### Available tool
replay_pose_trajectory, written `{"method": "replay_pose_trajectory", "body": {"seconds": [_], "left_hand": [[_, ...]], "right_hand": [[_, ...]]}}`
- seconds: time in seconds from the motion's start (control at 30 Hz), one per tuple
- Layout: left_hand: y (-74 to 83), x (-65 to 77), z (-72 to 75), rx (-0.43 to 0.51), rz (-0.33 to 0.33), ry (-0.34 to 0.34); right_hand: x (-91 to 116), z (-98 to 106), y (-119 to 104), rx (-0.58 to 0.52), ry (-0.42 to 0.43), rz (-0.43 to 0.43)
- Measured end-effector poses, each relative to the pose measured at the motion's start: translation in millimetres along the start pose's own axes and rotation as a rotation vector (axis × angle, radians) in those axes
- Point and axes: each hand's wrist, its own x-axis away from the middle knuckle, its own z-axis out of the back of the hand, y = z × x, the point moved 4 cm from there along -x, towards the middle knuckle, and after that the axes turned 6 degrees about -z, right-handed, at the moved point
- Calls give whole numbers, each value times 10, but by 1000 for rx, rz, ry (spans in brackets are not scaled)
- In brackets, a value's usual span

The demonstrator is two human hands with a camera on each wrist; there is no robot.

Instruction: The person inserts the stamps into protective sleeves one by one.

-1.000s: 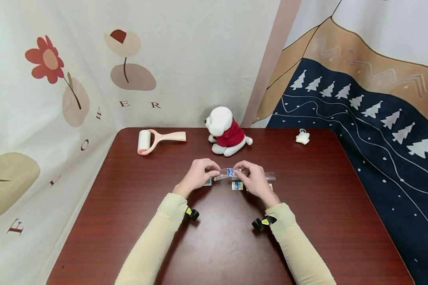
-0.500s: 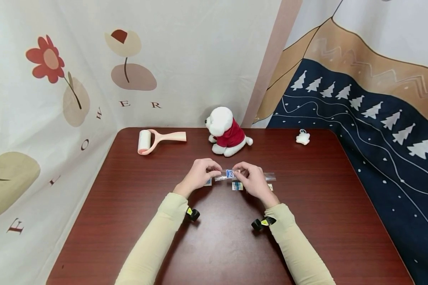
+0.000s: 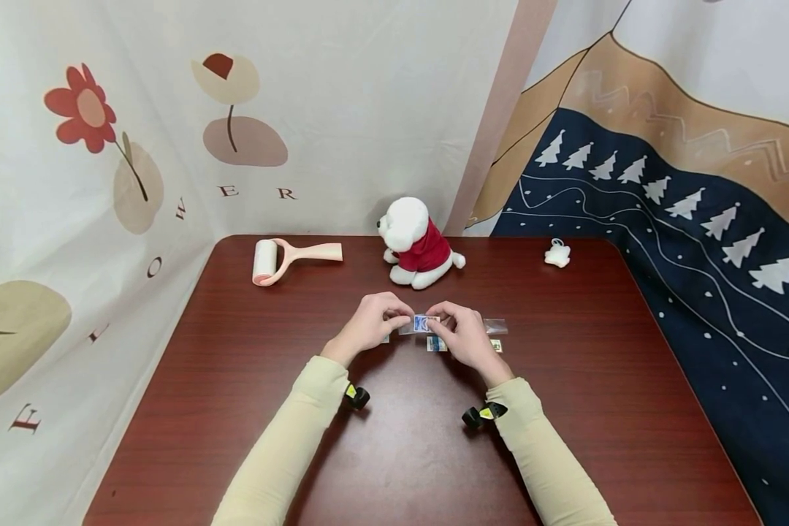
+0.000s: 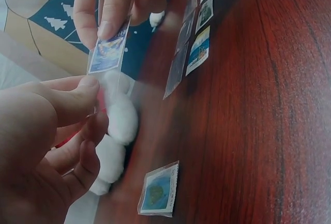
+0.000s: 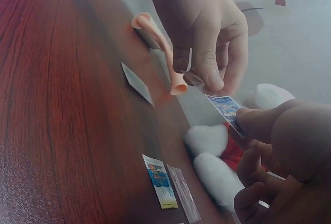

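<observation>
wood-grained red-brown table (image 3: 394,460), dull sheen mid-surface. along its far edge, left to right in head view: lint roller (image 3: 302,253) lying down, peach handle, white roll at left end; plush dog (image 3: 424,250), white, red top, seated, muzzle to the left; small white charm (image 3: 557,254), loop on top, near far right corner. behind: pale cloth (image 3: 355,95), flower prints, letters; right, navy-and-tan cloth (image 3: 697,234), white trees, mountain.

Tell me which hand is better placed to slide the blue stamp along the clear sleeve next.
Probably the right hand: its fingers pinch the blue stamp. The left hand pinches the clear sleeve, so it seems better suited to steadying.
</observation>
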Motion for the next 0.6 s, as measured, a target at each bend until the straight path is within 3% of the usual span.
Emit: {"method": "replay_pose_trajectory", "body": {"seconds": [0.6], "left_hand": [[47, 0, -5, -28, -46, 6]], "right_hand": [[-14, -31, -25, 24, 9, 6]]}}
